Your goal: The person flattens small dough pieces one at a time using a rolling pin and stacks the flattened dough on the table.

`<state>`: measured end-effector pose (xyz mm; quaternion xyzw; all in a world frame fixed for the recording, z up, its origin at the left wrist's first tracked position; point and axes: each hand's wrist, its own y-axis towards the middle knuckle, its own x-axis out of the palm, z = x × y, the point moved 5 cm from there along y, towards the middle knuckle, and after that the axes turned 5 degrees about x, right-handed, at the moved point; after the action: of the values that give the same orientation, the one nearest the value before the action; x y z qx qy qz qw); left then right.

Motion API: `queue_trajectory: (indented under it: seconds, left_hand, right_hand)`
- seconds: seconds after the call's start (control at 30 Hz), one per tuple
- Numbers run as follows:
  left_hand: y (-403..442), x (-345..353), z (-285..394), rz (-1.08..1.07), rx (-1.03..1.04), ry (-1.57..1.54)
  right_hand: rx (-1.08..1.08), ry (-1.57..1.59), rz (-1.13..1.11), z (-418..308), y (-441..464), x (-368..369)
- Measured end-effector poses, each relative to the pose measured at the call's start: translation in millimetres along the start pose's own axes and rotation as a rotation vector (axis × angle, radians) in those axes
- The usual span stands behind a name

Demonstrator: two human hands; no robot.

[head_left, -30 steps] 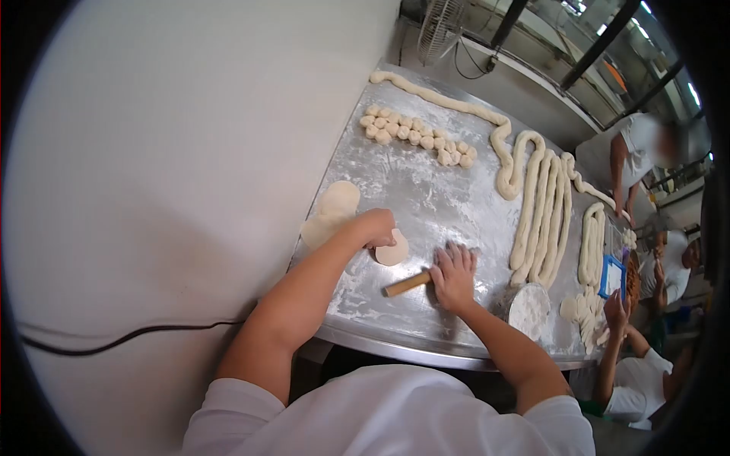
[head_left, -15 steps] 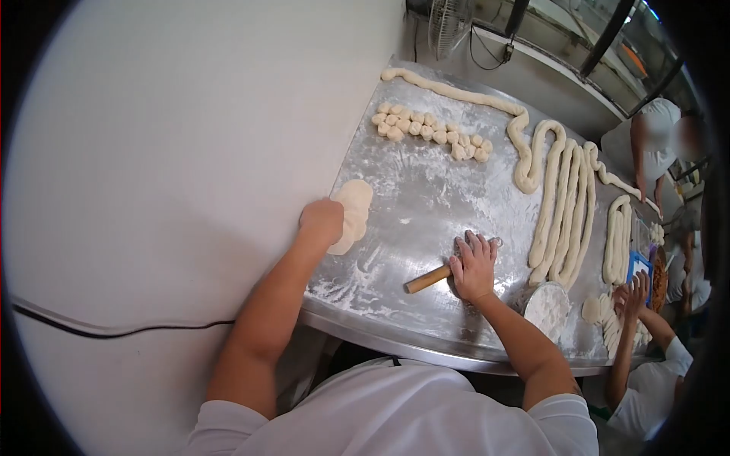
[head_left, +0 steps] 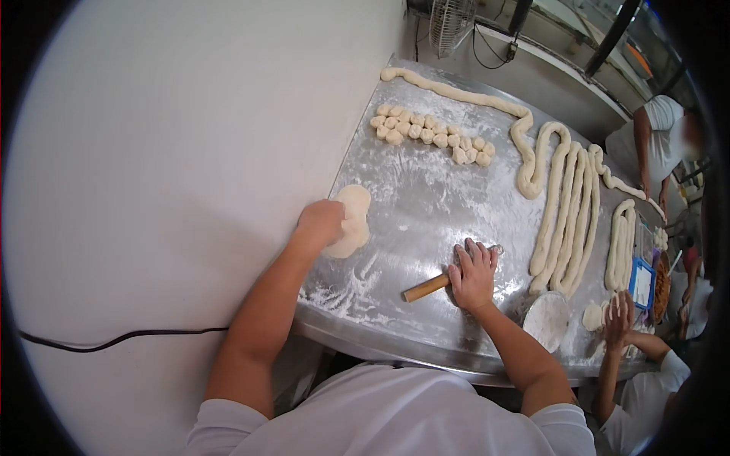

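Note:
At the table's left edge, my left hand (head_left: 321, 222) is closed at the near side of some thin, flat dough wrappers (head_left: 354, 199) that overlap one another. Its fingertips are mostly hidden, and the edge of the dough meets them. My right hand (head_left: 474, 275) lies over a wooden rolling pin (head_left: 426, 288), fingers spread and dusted with flour. One end of the pin sticks out to the left of the palm; the middle is covered by the hand.
Several small dough balls (head_left: 426, 131) sit in rows at the back. Long dough ropes (head_left: 564, 213) lie folded on the right. A flour bowl (head_left: 546, 323) stands near the front edge. Beside it are a co-worker's hands (head_left: 620, 319) and a blue-rimmed device (head_left: 643, 283). A fan (head_left: 452, 26) stands behind.
The camera view has shifted slightly. My left hand and the wrappers have changed position a little, while my right hand stays on the rolling pin. The co-worker's hands have moved nearer the bowl.

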<state>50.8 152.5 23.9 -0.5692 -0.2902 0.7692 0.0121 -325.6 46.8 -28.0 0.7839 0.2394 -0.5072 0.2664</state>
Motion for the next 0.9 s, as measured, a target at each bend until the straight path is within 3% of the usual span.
queue_trajectory:
  seconds: [0.13, 0.23, 0.33, 0.43, 0.73, 0.83, 0.9]
  left_hand:
    - [21.3, -2.6, -1.9, -0.004, -0.004, 0.051]
    - [29.5, -12.4, 8.5, 0.189, 0.187, 0.038]
    - [47.7, -14.8, 10.4, -0.133, 0.066, -0.006]
    - [57.5, -16.0, 13.7, -0.191, 0.027, 0.112]
    - [157.9, -50.3, 62.4, 0.371, 0.245, -0.167]
    - [183.6, -51.0, 81.6, 0.553, 0.307, 0.01]
    - [199.4, -54.7, 84.0, 0.451, 0.21, -0.015]
  right_hand:
    - [0.01, 0.014, -0.016, -1.6, 0.1, -1.9]
    - [0.013, 0.015, -0.022, -1.5, 2.0, -2.8]
    - [0.016, 0.017, -0.03, -1.8, 1.4, -3.3]
    - [0.016, 0.016, -0.035, -1.9, 1.6, -2.8]
    - [0.023, 0.013, -0.029, -1.6, 3.9, -1.7]
    - [0.024, 0.015, -0.019, -1.8, 6.0, -3.1]
    - [0.027, 0.024, -0.019, -1.1, 6.1, -3.2]
